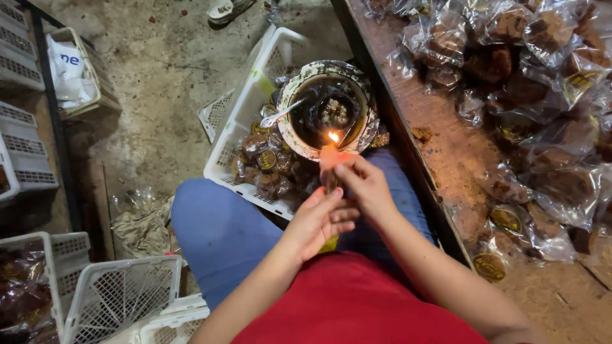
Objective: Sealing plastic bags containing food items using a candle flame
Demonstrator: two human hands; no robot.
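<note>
My right hand and left hand pinch a small plastic packet at the flame (fingers clamped together), squeezed between the white crate and the table edge.

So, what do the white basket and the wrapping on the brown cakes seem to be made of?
The white basket looks like moulded matte plastic, judging by its even lattice walls. The wrapping looks like thin clear plastic film: glossy and crinkled, with the brown cakes showing through.
</note>
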